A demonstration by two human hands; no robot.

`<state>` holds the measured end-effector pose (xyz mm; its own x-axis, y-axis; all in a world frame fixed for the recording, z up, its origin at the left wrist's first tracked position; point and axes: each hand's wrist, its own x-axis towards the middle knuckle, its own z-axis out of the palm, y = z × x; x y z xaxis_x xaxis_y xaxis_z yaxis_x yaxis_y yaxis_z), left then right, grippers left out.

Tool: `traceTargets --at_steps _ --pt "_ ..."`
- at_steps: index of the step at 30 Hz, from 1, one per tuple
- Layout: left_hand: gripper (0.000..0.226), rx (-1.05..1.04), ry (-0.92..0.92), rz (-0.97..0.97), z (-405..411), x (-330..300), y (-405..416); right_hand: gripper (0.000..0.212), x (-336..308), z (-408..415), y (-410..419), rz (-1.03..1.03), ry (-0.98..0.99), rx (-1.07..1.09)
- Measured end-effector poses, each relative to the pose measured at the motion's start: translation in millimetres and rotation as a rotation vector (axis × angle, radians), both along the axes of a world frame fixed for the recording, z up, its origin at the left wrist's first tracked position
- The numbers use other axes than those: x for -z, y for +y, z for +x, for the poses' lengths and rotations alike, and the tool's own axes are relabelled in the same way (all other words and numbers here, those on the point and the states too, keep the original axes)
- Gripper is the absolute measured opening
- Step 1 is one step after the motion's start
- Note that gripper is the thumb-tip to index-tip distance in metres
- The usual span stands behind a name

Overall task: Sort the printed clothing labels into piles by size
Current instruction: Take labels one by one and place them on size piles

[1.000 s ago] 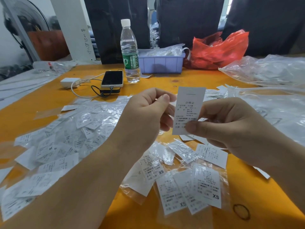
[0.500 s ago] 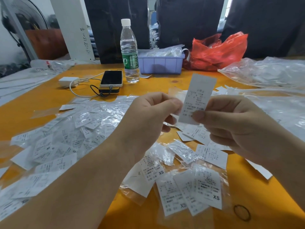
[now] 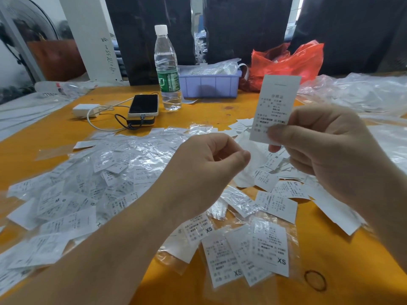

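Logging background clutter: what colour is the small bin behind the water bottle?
Pale lilac-purple bin, shown in the head view.

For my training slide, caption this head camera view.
Right hand pinches one printed label above sorted XS labels on an orange table; left hand curled beside it.

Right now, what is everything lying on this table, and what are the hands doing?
table: one, orange, under everything.
held label: one, white, upright, right of centre.
loose labels: many, white, heaped at left and near centre.
XS labels: a few, white, near edge.
water bottle: one, clear, green wrapper, far centre.
phone: one, black, beside bottle.
charger: one, white, far left.
bin: one, lilac, behind bottle.
bag: one, red, far right.
rubber band: one, dark, near right.
left hand: curled, centre.
right hand: pinches held label.
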<state>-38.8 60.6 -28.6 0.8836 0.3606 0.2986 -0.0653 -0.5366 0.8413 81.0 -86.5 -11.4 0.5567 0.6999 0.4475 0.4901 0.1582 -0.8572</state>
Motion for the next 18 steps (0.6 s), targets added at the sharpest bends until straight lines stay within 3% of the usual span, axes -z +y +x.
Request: traceTargets --at_steps 11,18 --pt "0.019 0.002 0.003 -0.018 -1.0 -2.0 -0.3 0.028 4.3 1.4 2.9 -0.014 -0.034 -0.027" --pt "0.019 0.006 0.007 -0.008 -0.9 -1.8 -0.6 0.029 7.2 0.9 4.9 -0.023 -0.037 0.017"
